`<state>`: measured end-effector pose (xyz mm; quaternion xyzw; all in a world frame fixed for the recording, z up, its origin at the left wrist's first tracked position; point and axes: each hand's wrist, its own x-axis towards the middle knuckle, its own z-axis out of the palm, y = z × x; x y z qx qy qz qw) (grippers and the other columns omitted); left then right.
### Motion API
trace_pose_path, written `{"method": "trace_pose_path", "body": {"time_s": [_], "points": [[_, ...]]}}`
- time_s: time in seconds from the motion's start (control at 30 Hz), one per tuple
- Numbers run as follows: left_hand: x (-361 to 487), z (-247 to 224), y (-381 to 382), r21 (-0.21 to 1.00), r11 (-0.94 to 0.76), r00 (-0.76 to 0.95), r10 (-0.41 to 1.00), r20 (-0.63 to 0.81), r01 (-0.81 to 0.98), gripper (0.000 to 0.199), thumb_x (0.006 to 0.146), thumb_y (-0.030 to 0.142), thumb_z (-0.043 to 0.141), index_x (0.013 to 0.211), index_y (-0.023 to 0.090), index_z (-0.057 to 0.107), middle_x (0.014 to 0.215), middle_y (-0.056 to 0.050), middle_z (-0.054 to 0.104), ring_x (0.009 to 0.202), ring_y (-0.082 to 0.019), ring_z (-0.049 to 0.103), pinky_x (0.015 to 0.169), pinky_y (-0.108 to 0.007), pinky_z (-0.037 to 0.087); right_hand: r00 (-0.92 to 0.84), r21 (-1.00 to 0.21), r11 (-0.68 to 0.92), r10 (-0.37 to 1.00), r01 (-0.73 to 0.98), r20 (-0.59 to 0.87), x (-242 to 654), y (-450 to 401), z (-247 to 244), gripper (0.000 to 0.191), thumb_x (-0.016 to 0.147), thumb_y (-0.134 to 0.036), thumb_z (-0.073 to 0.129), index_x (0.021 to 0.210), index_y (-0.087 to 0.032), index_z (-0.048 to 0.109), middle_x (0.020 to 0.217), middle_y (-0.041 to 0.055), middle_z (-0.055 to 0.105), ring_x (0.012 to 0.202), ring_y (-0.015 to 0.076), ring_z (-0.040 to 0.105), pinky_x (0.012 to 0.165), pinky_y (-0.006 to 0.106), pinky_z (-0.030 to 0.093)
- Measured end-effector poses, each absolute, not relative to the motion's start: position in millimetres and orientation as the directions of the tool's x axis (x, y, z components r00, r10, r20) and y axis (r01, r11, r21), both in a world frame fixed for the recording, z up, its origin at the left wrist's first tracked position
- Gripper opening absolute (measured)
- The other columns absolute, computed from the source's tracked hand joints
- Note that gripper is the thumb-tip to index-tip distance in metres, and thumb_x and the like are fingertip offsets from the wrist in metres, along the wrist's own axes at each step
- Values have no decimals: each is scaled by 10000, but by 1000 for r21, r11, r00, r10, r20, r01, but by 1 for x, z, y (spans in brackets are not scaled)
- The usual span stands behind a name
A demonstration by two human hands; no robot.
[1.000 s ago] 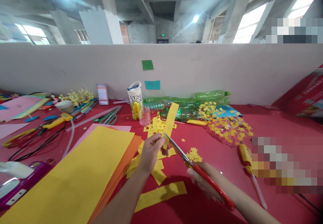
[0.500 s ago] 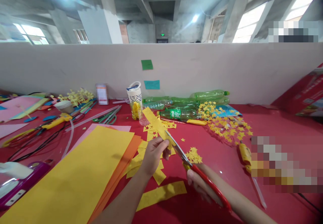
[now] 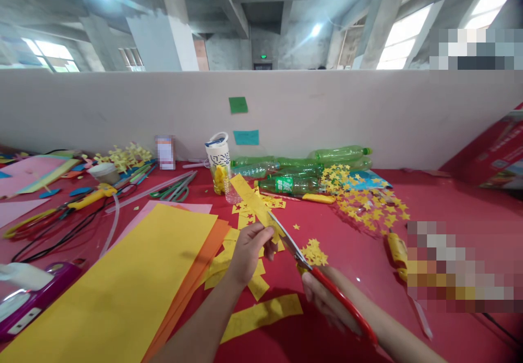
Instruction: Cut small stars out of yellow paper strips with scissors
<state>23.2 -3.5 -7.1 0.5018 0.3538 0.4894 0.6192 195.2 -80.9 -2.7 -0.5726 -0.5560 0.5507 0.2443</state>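
Observation:
Between the thumb and fingers of my left hand (image 3: 254, 243) is a strip of yellow felt (image 3: 250, 195), its free end pointing up and away. My right hand (image 3: 322, 292) is closed round the red handles of a pair of scissors (image 3: 288, 240). The blades lie against the strip just beyond my left fingertips. Below them rests a small pile of yellow stars (image 3: 314, 252), with one loose star (image 3: 296, 227) above it. Yellow offcuts (image 3: 220, 265) lie under my left wrist, and another yellow strip (image 3: 263, 315) lies closer to me.
Yellow and orange sheets (image 3: 163, 254) cover the left side. Green plastic bottles (image 3: 292, 183), a white cup (image 3: 218, 153) and a yellow comb (image 3: 318, 199) stand or lie toward the partition. Many stars (image 3: 373, 202) spread at right, near a yellow glue gun (image 3: 396, 251). A purple power strip (image 3: 44, 297) is at left.
The scissors' red handles have shifted very slightly down and to the right with my right hand. My left hand and the strip stay in place.

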Motion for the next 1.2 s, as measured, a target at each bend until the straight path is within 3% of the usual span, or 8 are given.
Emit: {"method": "trace_pose_path", "body": {"time_s": [0.27, 0.57, 0.97, 1.2], "points": [[24, -8, -3, 963, 19, 270, 961, 56, -269, 257, 770, 312, 536, 589, 132, 522, 497, -13, 575, 403, -98, 499, 418, -223, 370, -204, -887, -289, 903, 361, -377, 194, -82, 2, 548, 718, -723, 368, 613, -187, 419, 363, -102, 302, 261, 33, 286, 284, 147, 246], [21, -4, -4, 964, 1, 285, 955, 78, -267, 257, 775, 308, 526, 581, 141, 500, 503, -10, 571, 412, -100, 498, 433, -231, 374, -195, -894, -268, 915, 359, -353, 194, -80, 3, 496, 741, -666, 421, 606, -189, 401, 391, -88, 325, 311, 37, 285, 319, 169, 199], [19, 2, -1, 910, -46, 194, 971, 136, -411, 195, 798, 276, 504, 647, 153, 494, 575, -3, 571, 469, -102, 515, 474, -234, 385, -165, -880, -252, 926, 402, -340, 193, -79, 4, 503, 745, -673, 396, 593, -194, 386, 378, -95, 299, 276, 34, 259, 296, 168, 192], [23, 3, -5, 931, 103, 458, 886, 73, -349, 295, 833, 300, 463, 678, 95, 606, 624, -64, 599, 523, -110, 521, 515, -248, 393, -91, -894, -185, 966, 408, -242, 190, -78, 0, 487, 729, -640, 462, 577, -200, 318, 443, -73, 297, 358, 46, 289, 354, 184, 192]]}}
